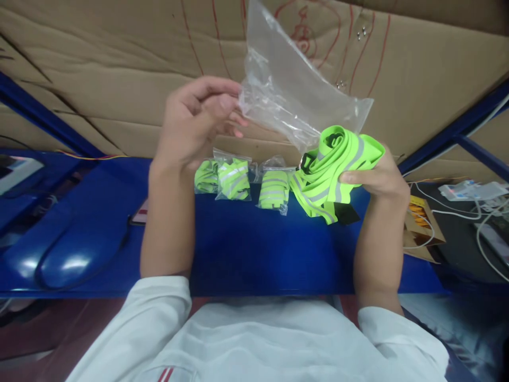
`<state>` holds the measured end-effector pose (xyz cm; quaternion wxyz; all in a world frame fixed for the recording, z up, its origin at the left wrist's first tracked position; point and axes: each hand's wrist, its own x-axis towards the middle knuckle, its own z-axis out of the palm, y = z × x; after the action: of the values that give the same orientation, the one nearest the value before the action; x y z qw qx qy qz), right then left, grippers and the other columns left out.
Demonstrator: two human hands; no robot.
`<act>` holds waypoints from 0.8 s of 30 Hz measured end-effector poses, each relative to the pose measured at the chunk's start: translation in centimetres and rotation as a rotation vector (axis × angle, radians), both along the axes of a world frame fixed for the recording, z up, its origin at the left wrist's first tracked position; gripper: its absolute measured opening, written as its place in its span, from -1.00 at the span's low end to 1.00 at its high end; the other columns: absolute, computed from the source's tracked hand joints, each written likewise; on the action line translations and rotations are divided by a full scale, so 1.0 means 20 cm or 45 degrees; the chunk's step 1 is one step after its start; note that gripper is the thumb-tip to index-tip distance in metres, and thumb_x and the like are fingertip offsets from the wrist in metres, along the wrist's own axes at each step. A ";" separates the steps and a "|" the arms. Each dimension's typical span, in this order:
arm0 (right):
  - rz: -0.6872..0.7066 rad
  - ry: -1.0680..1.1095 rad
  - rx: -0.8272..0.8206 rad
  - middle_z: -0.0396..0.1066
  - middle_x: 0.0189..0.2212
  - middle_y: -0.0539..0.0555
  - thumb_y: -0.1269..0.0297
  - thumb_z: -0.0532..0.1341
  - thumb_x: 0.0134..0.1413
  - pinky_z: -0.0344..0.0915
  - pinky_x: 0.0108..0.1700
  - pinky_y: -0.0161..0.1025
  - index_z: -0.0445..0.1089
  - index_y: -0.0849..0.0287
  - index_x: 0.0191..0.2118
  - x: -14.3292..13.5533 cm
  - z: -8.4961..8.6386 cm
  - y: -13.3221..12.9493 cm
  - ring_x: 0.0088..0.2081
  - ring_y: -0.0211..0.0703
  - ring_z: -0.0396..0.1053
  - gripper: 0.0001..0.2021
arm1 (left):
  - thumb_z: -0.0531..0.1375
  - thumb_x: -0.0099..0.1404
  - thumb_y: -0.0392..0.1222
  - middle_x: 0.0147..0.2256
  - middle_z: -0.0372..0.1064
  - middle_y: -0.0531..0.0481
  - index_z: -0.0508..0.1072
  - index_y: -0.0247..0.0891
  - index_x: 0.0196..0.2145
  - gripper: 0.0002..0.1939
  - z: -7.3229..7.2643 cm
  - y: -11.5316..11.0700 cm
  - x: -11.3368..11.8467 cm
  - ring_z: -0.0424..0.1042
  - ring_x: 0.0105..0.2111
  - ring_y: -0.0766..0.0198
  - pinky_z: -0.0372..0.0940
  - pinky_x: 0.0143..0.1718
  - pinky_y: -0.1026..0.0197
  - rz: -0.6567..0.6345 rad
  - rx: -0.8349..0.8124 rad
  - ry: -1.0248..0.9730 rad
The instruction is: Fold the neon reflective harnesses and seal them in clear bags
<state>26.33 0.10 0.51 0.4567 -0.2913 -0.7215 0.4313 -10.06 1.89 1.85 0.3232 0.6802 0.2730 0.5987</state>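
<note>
My left hand [207,114] pinches one edge of a clear plastic bag [286,79], which hangs spread out in the air to its right. In my right hand [382,178] is a bundled neon-yellow reflective strap [338,159] with grey stripes, partly rolled, its loops and a black end hanging down. The bag's lower right part reaches the top of the bundle; whether my right fingers also hold the bag is hidden. Below, on the blue table [254,249], lie several similar straps in clear bags, among them one bagged strap [234,179] and another bagged strap [274,190].
Behind the table stands a cardboard panel [99,63] with red marker drawing. Blue metal posts [43,116] slant at both sides. At the right are an open cardboard box [423,228] and white cables [457,212]. A dark cable [79,284] lies on the left.
</note>
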 end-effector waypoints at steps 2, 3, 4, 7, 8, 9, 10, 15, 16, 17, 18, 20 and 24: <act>0.022 0.026 0.005 0.67 -0.21 0.09 0.23 0.66 -0.36 0.56 -0.17 -0.05 0.63 0.07 -0.16 -0.02 0.00 0.01 -0.24 0.07 0.60 -0.50 | 0.57 0.06 0.21 -0.32 0.57 0.00 0.63 0.03 -0.23 -0.60 -0.02 0.02 0.00 0.48 -0.33 0.04 0.41 -0.13 -0.42 0.076 0.013 -0.043; 0.019 0.058 0.014 0.67 -0.21 0.08 0.20 0.66 -0.36 0.56 -0.16 -0.04 0.63 0.06 -0.15 -0.02 -0.01 0.01 -0.24 0.08 0.60 -0.48 | 0.58 0.06 0.16 -0.36 0.55 0.01 0.61 0.01 -0.27 -0.63 -0.03 0.04 -0.01 0.46 -0.34 0.05 0.39 -0.11 -0.45 0.084 0.004 -0.034; 0.016 0.080 0.024 0.67 -0.21 0.07 0.18 0.66 -0.37 0.56 -0.15 -0.03 0.63 0.05 -0.14 -0.03 -0.01 0.01 -0.23 0.08 0.60 -0.47 | 0.58 0.06 0.15 -0.39 0.53 0.01 0.59 0.00 -0.31 -0.63 -0.05 0.06 -0.02 0.45 -0.35 0.06 0.37 -0.10 -0.48 0.067 -0.016 -0.013; 0.004 0.048 0.059 0.66 -0.23 0.03 0.14 0.64 -0.32 0.56 -0.16 -0.04 0.62 0.02 -0.15 -0.03 -0.02 0.02 -0.24 0.05 0.59 -0.51 | 0.58 0.02 0.22 -0.45 0.51 0.05 0.53 0.01 -0.28 -0.54 -0.09 0.13 -0.06 0.37 -0.42 0.16 0.39 -0.18 -0.39 0.028 -0.078 0.037; -0.010 0.018 0.066 0.66 -0.22 0.01 0.12 0.64 -0.30 0.55 -0.16 -0.05 0.61 0.01 -0.16 -0.02 -0.01 0.02 -0.24 0.04 0.58 -0.53 | 0.59 -0.01 0.24 -0.45 0.51 0.07 0.51 0.03 -0.23 -0.49 -0.11 0.15 -0.08 0.34 -0.44 0.19 0.41 -0.22 -0.32 0.039 -0.084 0.076; -0.033 -0.018 0.072 0.65 -0.22 -0.01 0.09 0.63 -0.27 0.55 -0.17 -0.05 0.60 0.00 -0.17 -0.02 -0.01 0.02 -0.24 0.04 0.57 -0.54 | 0.59 -0.03 0.25 -0.45 0.51 0.08 0.49 0.03 -0.18 -0.43 -0.11 0.16 -0.09 0.34 -0.45 0.21 0.43 -0.25 -0.24 0.056 -0.096 0.152; -0.062 -0.069 0.082 0.64 -0.23 -0.01 0.05 0.62 -0.26 0.54 -0.19 -0.05 0.59 -0.01 -0.17 -0.03 -0.01 0.02 -0.25 0.03 0.56 -0.54 | 0.58 -0.04 0.28 -0.44 0.51 0.08 0.48 0.02 -0.13 -0.38 -0.12 0.15 -0.10 0.36 -0.45 0.20 0.44 -0.27 -0.17 0.074 -0.113 0.277; -0.163 -0.740 0.320 0.58 -0.21 0.06 -0.02 0.51 -0.03 0.43 -0.15 -0.08 0.53 0.11 -0.10 -0.11 0.04 -0.01 -0.22 0.04 0.50 -0.56 | 0.33 0.31 0.23 0.09 0.50 -0.15 0.34 -0.13 0.29 -0.28 -0.03 -0.04 -0.11 0.49 0.00 0.01 0.42 0.15 -0.21 0.363 0.044 1.004; -0.160 -0.862 0.399 0.58 -0.19 0.08 -0.01 0.47 0.03 0.40 -0.11 -0.08 0.53 0.13 -0.07 -0.14 0.05 -0.02 -0.20 0.04 0.49 -0.58 | 0.32 0.35 0.17 0.23 0.39 -0.17 0.31 -0.15 0.32 -0.30 -0.01 -0.09 -0.09 0.43 0.16 -0.01 0.34 0.28 -0.21 0.384 0.116 0.963; -0.147 -0.947 0.464 0.57 -0.18 0.09 0.01 0.44 0.08 0.37 -0.09 -0.10 0.52 0.15 -0.05 -0.16 0.06 -0.04 -0.18 0.04 0.48 -0.60 | 0.31 0.37 0.11 0.30 0.32 -0.13 0.29 -0.13 0.34 -0.32 0.02 -0.13 -0.07 0.36 0.27 0.01 0.28 0.36 -0.14 0.341 0.161 0.881; -0.125 -0.997 0.509 0.57 -0.19 0.09 0.03 0.42 0.11 0.34 -0.10 -0.12 0.52 0.15 -0.04 -0.19 0.06 -0.05 -0.19 0.02 0.47 -0.61 | 0.31 0.38 0.09 0.34 0.27 -0.09 0.27 -0.12 0.36 -0.32 0.04 -0.16 -0.05 0.30 0.33 0.03 0.24 0.40 -0.09 0.300 0.193 0.815; -0.083 -1.035 0.539 0.57 -0.23 0.05 0.05 0.39 0.15 0.30 -0.15 -0.18 0.52 0.14 -0.01 -0.23 0.06 -0.08 -0.24 -0.03 0.46 -0.63 | 0.37 0.33 0.15 0.35 0.28 -0.03 0.27 -0.09 0.39 -0.22 0.05 -0.18 -0.02 0.30 0.34 0.02 0.24 0.40 -0.05 0.187 0.122 0.892; -0.060 -1.055 0.547 0.62 -0.20 0.03 0.10 0.39 0.16 0.30 -0.16 -0.20 0.54 0.11 0.08 -0.26 0.04 -0.11 -0.23 -0.02 0.52 -0.60 | 0.30 0.30 0.34 0.07 0.57 -0.04 0.46 -0.16 0.27 -0.25 0.00 -0.09 -0.01 0.54 -0.01 0.05 0.48 0.02 0.02 -0.102 -0.288 1.154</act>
<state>21.03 -2.06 1.37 0.1898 -0.3541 -0.9093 0.1088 -10.31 0.10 1.81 0.2664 0.8434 0.4238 0.1949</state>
